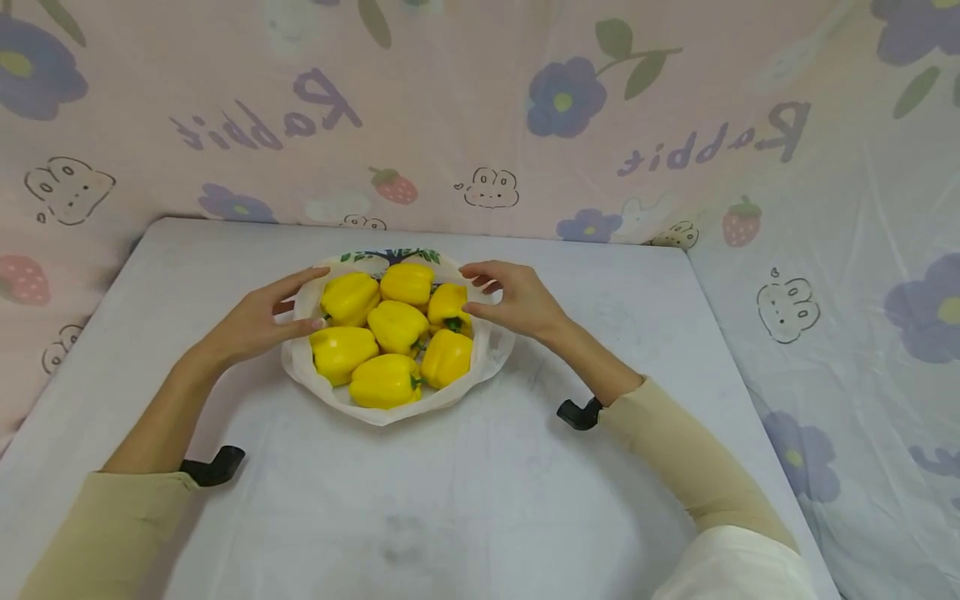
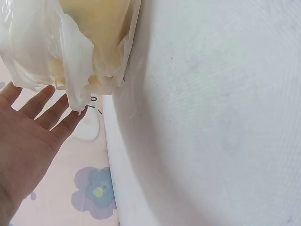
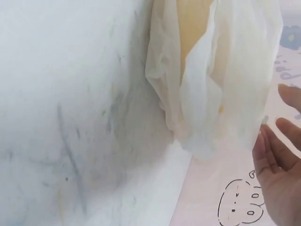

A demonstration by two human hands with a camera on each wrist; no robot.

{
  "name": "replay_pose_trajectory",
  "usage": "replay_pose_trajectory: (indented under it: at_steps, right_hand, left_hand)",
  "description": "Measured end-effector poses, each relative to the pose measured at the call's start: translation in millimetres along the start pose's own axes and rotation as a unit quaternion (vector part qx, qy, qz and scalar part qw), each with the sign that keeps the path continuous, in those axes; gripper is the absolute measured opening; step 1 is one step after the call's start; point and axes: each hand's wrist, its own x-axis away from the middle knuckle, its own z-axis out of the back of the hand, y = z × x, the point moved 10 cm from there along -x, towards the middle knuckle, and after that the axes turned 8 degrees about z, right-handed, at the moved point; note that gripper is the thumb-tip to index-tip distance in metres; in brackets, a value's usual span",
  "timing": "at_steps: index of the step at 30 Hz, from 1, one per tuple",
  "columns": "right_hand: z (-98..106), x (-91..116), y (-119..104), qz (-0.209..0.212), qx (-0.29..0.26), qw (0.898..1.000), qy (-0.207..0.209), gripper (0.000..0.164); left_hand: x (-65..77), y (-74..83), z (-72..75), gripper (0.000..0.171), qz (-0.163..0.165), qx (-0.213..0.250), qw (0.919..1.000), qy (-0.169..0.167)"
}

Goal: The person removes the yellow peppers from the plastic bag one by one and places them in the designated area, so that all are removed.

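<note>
Backdrop: a printed cloth [image 1: 450, 100] with flowers, strawberries, rabbits and backward-reading lettering hangs behind and beside the tabletop, likely to screen off the room; nothing beyond it shows.
Tabletop: a pale, flat tabletop [image 1: 315, 517] carries everything; its far edge meets the cloth.
Arms: beige sleeves [image 1: 112, 517] come in from both lower corners, the right one with white fabric above it.
Bag: a thin white bag [image 1: 301, 367] sits on the far half of the tabletop, a little left of centre, probably there so both arms can reach round it. Its mouth is spread into a wide ring, which seems to serve to keep the contents uncovered.
Hands: the left hand [image 1: 258, 321] and right hand [image 1: 517, 300] are at opposite sides of the rim, perhaps to steady or shape the soft plastic evenly. In each, thumb and fingers stand well apart; fingertips touch the bag, and no closed grip shows.
Peppers: seven yellow peppers [image 1: 396, 327] lie inside the bag, one ringed by six; their bulk probably props the walls outward.
Wrists: a black piece [image 1: 217, 467] juts from each.
Print: a small leafy tree [image 1: 393, 257] shows on the bag's far side.
Marks: a grey smudge [image 1: 405, 542] lies nearest the person.
</note>
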Motion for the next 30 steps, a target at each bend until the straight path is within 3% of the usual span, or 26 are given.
replay_pose_trajectory:
  at_steps: [14, 30]
  right_hand:
    - [-22.6, -8.9, 9.0, -0.087, 0.077, 0.993, -0.03, 0.055]
    - [-39.9, -6.2, 21.7, -0.144, 0.15, 0.977, -0.037, 0.067]
  left_hand:
    - [0.7, 1.0, -0.9, 0.076, -0.016, 0.018, 0.9997, 0.005]
    - [-2.9, 7.3, -1.3, 0.079, -0.035, 0.005, 0.9994, 0.001]
